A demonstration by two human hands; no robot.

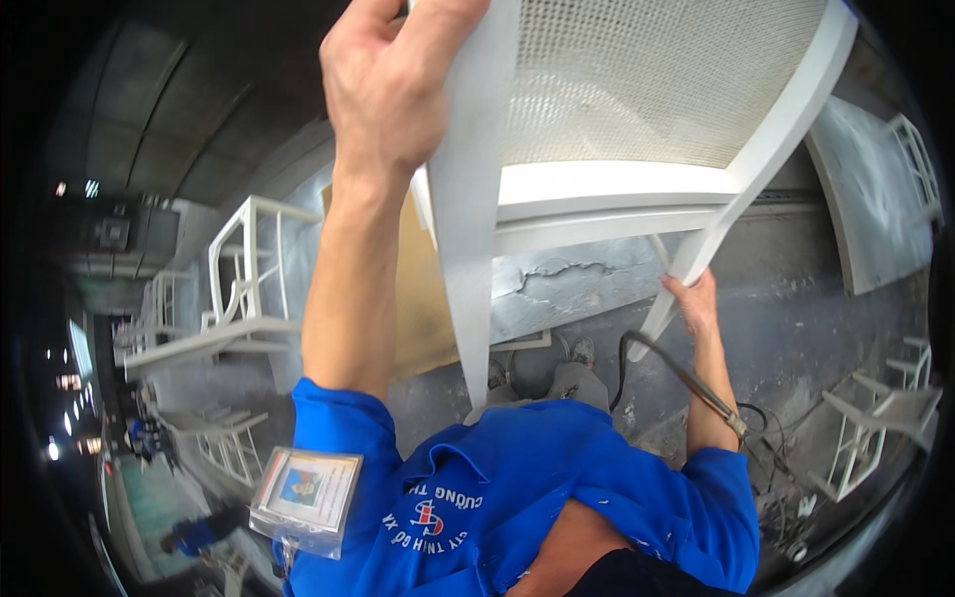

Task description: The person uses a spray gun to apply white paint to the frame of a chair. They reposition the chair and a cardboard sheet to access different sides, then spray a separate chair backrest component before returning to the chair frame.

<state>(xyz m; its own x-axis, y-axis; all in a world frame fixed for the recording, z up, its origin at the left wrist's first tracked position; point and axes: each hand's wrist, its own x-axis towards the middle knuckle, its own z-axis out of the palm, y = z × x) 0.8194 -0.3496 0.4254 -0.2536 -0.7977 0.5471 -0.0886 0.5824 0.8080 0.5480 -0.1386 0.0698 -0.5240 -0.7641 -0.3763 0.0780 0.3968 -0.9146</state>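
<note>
A white-painted chair frame (472,189) with a woven mesh panel (637,85) is held up in front of me, its tapering legs pointing down toward my body. My left hand (388,95) is closed around the left upright near the top of the head view, where its fingertips are partly cut off or hidden behind the wood. Lower on the other side, my right hand (700,301) grips the right leg near its end, with the fingers partly behind it.
Under the frame lie a silver-grey board (577,284) with wrinkled covering and a tan board (418,294). A hose (696,383) runs beside my right forearm. White chair frames stand left (249,234) and lower right (856,438). Another person (194,537) is at lower left.
</note>
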